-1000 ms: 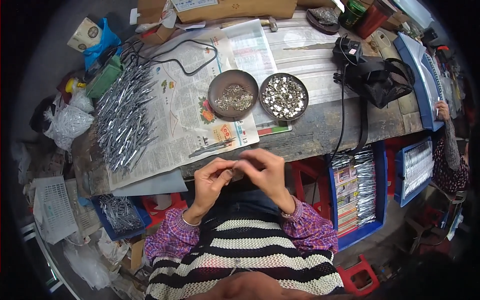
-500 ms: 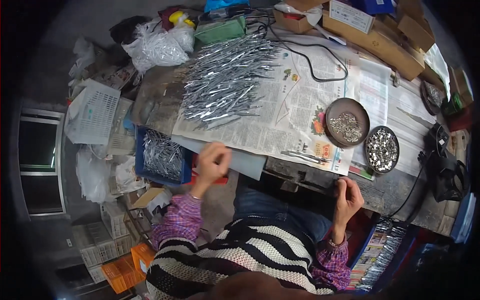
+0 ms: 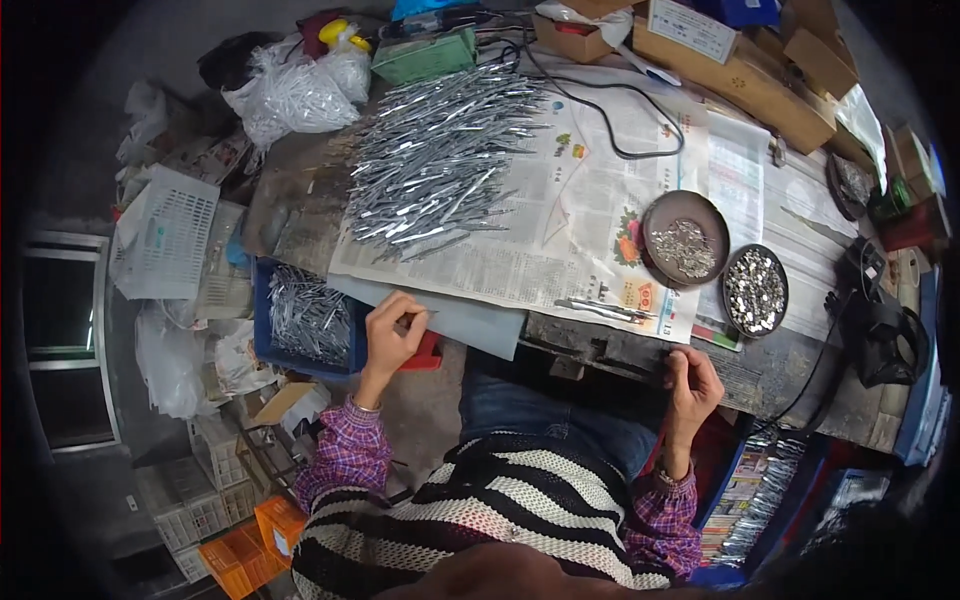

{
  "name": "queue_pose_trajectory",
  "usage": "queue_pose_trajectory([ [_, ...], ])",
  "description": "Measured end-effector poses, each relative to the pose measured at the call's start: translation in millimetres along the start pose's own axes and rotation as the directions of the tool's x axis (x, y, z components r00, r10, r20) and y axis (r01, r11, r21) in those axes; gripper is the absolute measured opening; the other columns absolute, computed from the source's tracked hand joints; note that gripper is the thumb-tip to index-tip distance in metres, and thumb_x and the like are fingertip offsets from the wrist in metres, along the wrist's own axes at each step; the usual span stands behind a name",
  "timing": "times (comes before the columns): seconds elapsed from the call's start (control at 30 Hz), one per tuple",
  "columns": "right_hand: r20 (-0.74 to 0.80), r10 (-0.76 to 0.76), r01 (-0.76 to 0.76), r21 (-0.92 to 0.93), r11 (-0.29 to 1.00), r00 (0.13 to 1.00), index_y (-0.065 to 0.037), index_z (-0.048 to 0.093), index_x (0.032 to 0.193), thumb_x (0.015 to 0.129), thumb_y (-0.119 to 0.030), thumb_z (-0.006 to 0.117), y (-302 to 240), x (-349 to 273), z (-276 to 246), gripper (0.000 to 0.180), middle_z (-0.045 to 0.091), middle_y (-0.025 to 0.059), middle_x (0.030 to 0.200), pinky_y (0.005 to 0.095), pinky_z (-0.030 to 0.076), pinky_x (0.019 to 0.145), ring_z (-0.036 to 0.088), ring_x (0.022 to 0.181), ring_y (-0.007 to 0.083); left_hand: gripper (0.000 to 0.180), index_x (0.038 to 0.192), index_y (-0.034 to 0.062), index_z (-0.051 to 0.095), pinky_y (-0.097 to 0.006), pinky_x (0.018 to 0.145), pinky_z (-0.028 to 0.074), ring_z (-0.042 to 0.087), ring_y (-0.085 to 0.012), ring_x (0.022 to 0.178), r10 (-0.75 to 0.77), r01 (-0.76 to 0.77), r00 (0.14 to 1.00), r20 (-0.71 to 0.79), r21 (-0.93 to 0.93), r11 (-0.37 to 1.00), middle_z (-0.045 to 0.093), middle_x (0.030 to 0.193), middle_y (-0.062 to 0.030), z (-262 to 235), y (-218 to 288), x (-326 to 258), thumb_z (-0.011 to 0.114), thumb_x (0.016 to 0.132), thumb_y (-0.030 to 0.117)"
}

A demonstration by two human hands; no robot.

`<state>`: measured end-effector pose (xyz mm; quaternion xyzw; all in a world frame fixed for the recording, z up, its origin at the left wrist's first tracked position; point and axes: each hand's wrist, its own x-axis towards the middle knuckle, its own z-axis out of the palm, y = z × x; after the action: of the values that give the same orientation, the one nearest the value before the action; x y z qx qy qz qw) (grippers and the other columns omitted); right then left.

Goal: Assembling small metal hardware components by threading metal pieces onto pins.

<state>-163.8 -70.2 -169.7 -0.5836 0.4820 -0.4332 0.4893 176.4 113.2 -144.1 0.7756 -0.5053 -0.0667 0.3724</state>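
My left hand [image 3: 393, 335] is closed in a pinch over the grey sheet [image 3: 470, 325] at the table's front edge. Something small and thin shows at its fingertips, too small to name. At the front edge further right, my right hand [image 3: 694, 388] has its fingers curled together by a dark spot; what they hold, if anything, is hidden. Several slim silver metal pieces [image 3: 605, 310] lie on the newspaper [image 3: 560, 255] between the hands. A big heap of similar slim pieces [image 3: 430, 165] covers the newspaper's left part.
A round brown dish [image 3: 686, 215] holds small metal parts; a dark oval dish [image 3: 757, 290] holds shiny bits. Left of the table, a blue bin [image 3: 262, 325] contains more slim pieces. A black cable [image 3: 610, 135] loops across the back, near cardboard boxes [image 3: 740, 80].
My left hand has moved slightly left, and a thin tip now shows at its fingers. My right hand stays by the front edge. The whole view has shifted a little.
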Motion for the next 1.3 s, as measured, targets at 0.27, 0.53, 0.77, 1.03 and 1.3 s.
queue_pose_trajectory([
  [0.27, 0.158, -0.266, 0.286, -0.122, 0.950, 0.951, -0.001, 0.066, 0.090, 0.077, -0.003, 0.066, -34.4, -13.6, 19.6, 0.013, 0.065, 0.0119, 0.078, 0.0289, 0.048, 0.061, 0.063, 0.069, 0.0222, 0.019, 0.103, 0.0014, 0.056, -0.017, 0.054, 0.034, 0.046, -0.0034, 0.064, -0.141, 0.570, 0.812, 0.566, -0.721, 0.393, 0.056, 0.084, -0.0010, 69.1, 92.3, 16.0, 0.059, 0.085, 0.002],
  [0.53, 0.201, -0.242, 0.247, 0.002, 0.969, 0.949, 0.000, 0.066, 0.086, 0.074, -0.001, 0.069, -36.9, -22.1, 34.6, 0.012, 0.063, 0.0086, 0.074, 0.0236, 0.044, 0.051, 0.059, 0.058, 0.0143, 0.021, 0.106, 0.0014, 0.056, -0.018, 0.056, 0.037, 0.048, -0.0047, 0.067, 0.016, 0.644, 0.718, 0.696, -0.672, 0.364, 0.058, 0.087, -0.0037, 101.5, 128.4, 16.7, 0.058, 0.085, 0.001],
  [0.77, 0.312, -0.047, 0.025, 0.072, 0.997, 0.949, 0.001, 0.065, 0.084, 0.077, -0.006, 0.069, -32.5, -24.4, 30.6, 0.010, 0.062, 0.0042, 0.068, 0.0214, 0.043, 0.050, 0.056, 0.057, 0.0078, 0.018, 0.101, -0.0017, 0.059, -0.021, 0.069, 0.046, 0.056, -0.0104, 0.080, 0.059, 0.420, 0.828, 0.558, -0.686, 0.593, 0.058, 0.091, -0.0056, 105.2, 138.9, 8.5, 0.057, 0.084, -0.005],
  [1.03, 0.647, 0.330, -0.670, 0.390, 0.632, 0.688, -0.002, 0.065, 0.088, 0.086, -0.018, 0.064, -21.5, -17.9, 27.5, 0.017, 0.060, 0.0003, 0.068, 0.0172, 0.040, 0.049, 0.053, 0.056, 0.0047, 0.018, 0.095, -0.0011, 0.062, -0.025, 0.071, 0.048, 0.059, -0.0157, 0.081, 0.204, 0.166, 0.858, 0.472, -0.629, 0.759, 0.060, 0.089, -0.0083, 106.2, 136.7, 28.0, 0.059, 0.079, -0.007],
  [1.3, 0.536, 0.349, -0.557, 0.291, 0.778, 0.769, -0.001, 0.064, 0.090, 0.087, -0.013, 0.062, -28.6, -21.9, 24.7, 0.013, 0.060, 0.0008, 0.069, 0.0182, 0.041, 0.050, 0.053, 0.057, 0.0056, 0.025, 0.098, 0.0009, 0.062, -0.038, 0.076, 0.047, 0.060, -0.0326, 0.084, 0.368, -0.278, 0.872, 0.323, -0.290, 0.916, 0.062, 0.091, -0.0171, 133.6, 121.5, 90.9, 0.053, 0.075, -0.005],
])
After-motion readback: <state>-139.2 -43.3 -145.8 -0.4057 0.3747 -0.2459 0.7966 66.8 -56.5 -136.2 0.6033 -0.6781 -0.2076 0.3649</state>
